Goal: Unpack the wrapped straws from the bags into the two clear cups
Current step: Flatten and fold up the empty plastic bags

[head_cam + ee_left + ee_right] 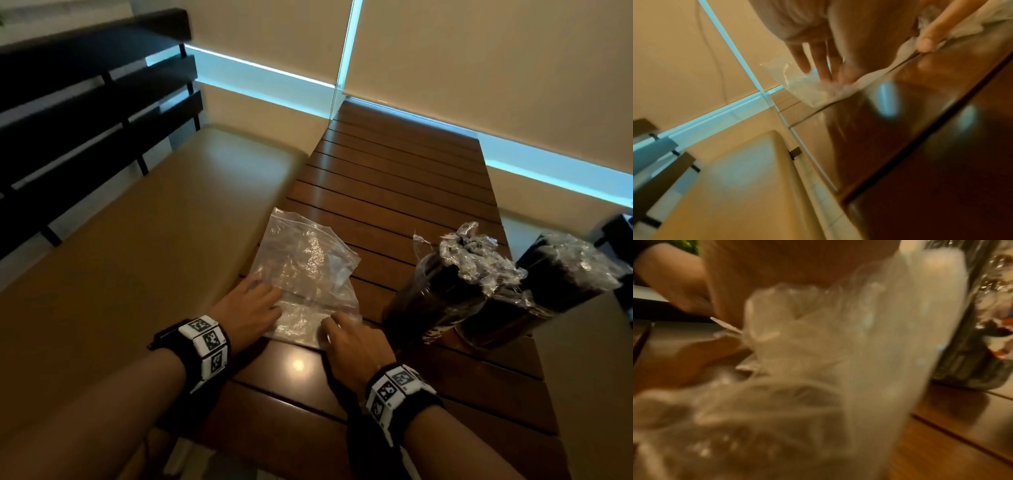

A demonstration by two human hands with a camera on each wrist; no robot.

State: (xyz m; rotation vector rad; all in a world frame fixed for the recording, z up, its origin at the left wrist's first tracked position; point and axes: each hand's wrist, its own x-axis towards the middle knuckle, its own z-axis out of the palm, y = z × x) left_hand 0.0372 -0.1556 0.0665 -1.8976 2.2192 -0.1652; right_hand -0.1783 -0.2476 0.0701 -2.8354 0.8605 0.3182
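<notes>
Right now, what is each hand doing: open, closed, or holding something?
Left hand: open, straight fingers pressing flat on the empty clear bag.
Right hand: on the bag's near edge; grip cannot be told.

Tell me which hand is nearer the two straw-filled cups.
Right. The right hand rests on the clear bag just beside the cups; the left hand lies farther away across the bag.

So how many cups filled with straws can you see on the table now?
2. One cup of wrapped straws stands right of the empty clear bags, and the second cup leans just beyond it at the table's right edge. Nothing seems hidden behind them.
</notes>
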